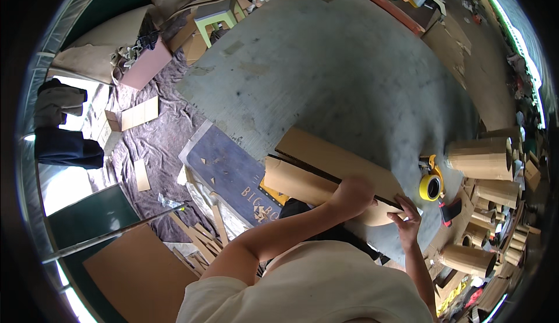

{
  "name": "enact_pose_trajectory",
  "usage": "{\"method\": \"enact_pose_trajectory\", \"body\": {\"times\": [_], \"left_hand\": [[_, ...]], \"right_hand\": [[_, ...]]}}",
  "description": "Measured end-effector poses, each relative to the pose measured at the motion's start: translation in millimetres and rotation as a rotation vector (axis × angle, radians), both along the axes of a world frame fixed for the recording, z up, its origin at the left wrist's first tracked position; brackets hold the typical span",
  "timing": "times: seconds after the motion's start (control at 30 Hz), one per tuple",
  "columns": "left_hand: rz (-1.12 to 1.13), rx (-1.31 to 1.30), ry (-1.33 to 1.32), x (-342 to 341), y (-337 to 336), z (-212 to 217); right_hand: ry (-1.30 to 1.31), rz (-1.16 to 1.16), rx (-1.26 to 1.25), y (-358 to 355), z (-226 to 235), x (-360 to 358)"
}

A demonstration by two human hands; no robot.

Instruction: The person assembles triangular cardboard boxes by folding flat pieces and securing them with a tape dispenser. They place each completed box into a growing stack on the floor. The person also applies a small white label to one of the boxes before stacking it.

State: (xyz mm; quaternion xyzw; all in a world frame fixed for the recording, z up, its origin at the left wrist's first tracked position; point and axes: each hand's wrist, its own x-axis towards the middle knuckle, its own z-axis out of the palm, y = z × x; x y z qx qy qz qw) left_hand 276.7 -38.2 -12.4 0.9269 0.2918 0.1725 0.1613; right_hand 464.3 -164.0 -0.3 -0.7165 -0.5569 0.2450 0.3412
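Observation:
A long brown folded cardboard piece [343, 159] lies across the near edge of the grey table. A dark gap runs lengthwise between its far panel and its near panel [303, 180]. My left hand [355, 193] is blurred above the middle of the near panel, and its fingers are mostly hidden. At the right end, my right hand [407, 218] grips the cardboard's end, thumb on the near side and fingers over the far edge. To the right of that hand rests a tape dispenser [439, 174] with a yellow tape roll [430, 188] and a black-and-red handle [450, 211].
The wide grey table [349, 72] stretches away in front of me. Several cardboard tubes [480, 159] lie along the right side. A dark mat [224, 166] sits at left, with cardboard strips [201, 238] below it. A green stool [215, 20] stands beyond the table's far left edge.

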Motion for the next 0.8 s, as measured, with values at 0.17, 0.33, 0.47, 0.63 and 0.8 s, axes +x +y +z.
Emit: {"method": "enact_pose_trajectory", "body": {"times": [0.17,0.33,0.47,0.63,0.8], "left_hand": [[-0.274,0.163,0.385,22,4,18],[-0.404,0.015,0.222,29,18,11],[-0.390,-0.216,0.365,54,17,41],[-0.333,-0.343,0.265,67,21,30],[-0.306,-0.172,0.311,68,24,31]], "right_hand": [[-0.124,-0.029,0.193,4,-14,-2],[-0.088,-0.749,0.431,30,-29,-36],[-0.231,-0.811,0.469,40,-38,-21],[0.004,-0.605,0.505,43,-39,12],[-0.401,-0.857,0.220,18,-77,149]]}}
